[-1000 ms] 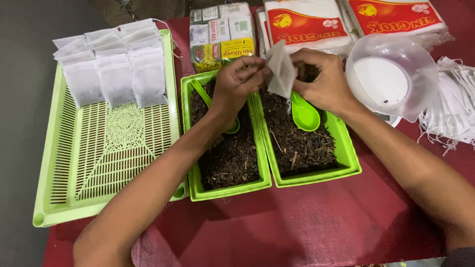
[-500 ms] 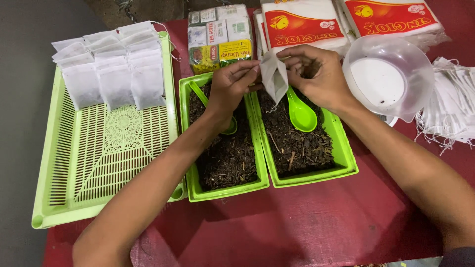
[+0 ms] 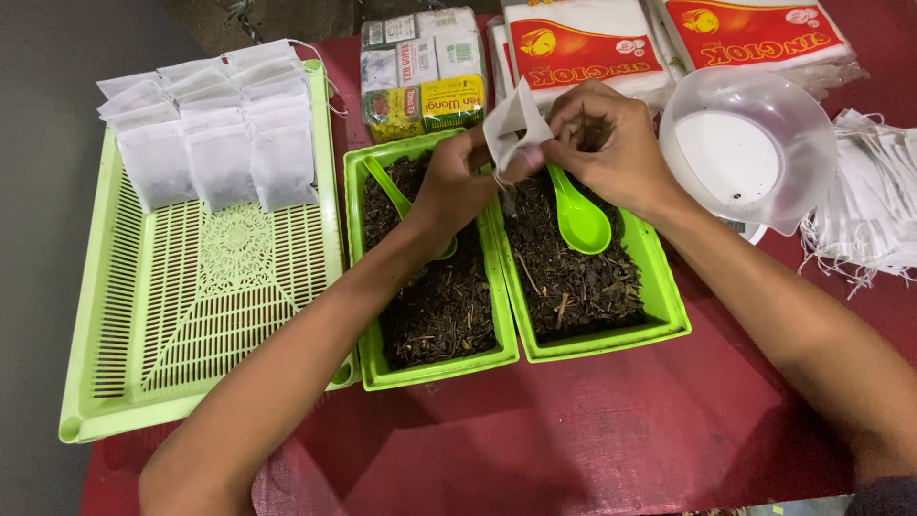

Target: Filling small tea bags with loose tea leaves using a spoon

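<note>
A small white paper pouch (image 3: 514, 129) is held up over the inner edges of two green trays of dark loose tea. Its long axis is tilted, with the upper corner leaning away from the person and the lower end pointing down toward the right tray (image 3: 669, 311).

The left hand (image 3: 457, 182) pinches the pouch's lower left edge, fingers curled in tight with thumb and forefinger closed on the paper. The right hand (image 3: 611, 143) comes in from the other side, its fingers bent and nearly closed on the pouch's right edge; whether anything else is tucked in that hand cannot be told.

The right tray holds tea leaves and a bright green spoon (image 3: 578, 218), which lies just below the right hand with its bowl toward the person. The left tray (image 3: 368, 354), touching the right tray, also holds tea, and a second green spoon (image 3: 387, 186) sticks out from under the left wrist.

Left of the right tray, beyond the other one, sits a large slotted green basket (image 3: 191, 325) with filled white pouches (image 3: 205, 124) laid in rows at its far end. Right of the right tray stands a clear plastic bowl (image 3: 745, 143), and empty white pouches (image 3: 874, 205) are piled beyond it.
</note>
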